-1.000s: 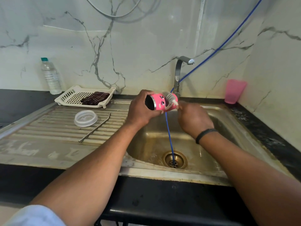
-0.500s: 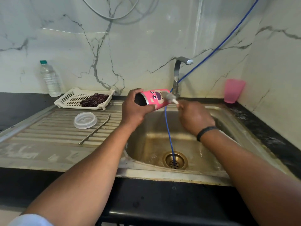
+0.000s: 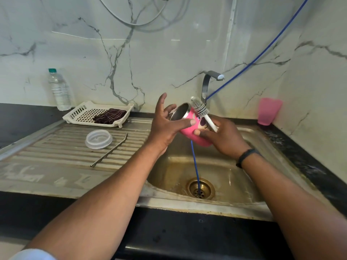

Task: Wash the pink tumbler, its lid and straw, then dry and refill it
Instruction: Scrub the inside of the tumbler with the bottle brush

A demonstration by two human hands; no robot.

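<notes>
The pink tumbler point(image 3: 195, 131) is held tilted above the sink point(image 3: 216, 177), its open steel mouth turned up and to the left, just in front of the tap point(image 3: 207, 83). The left hand point(image 3: 167, 124) meets it at the mouth end: the thumb presses on the pink side near the rim while the other fingers are spread and mostly straight, not wrapped round it. The right hand point(image 3: 223, 137) supports the tumbler from the lower right, fingers curled against its body, and also grips the white handle of a bottle brush point(image 3: 201, 111), whose bristle head stands just above the tumbler's rim, outside the mouth.

Left of the sink, on the ribbed steel drainboard point(image 3: 56, 156), the clear lid point(image 3: 98, 138) lies flat, and the metal straw point(image 3: 110, 153) lies just beside it on its right. Behind them, near the wall, a white basket point(image 3: 78, 114) holds a dark cloth point(image 3: 109, 115), with a water bottle point(image 3: 59, 91) standing to its left. A thin blue hose point(image 3: 195, 162) runs down into the sink's drain. A pink cup point(image 3: 269, 110) stands on the black table right of the tap.
</notes>
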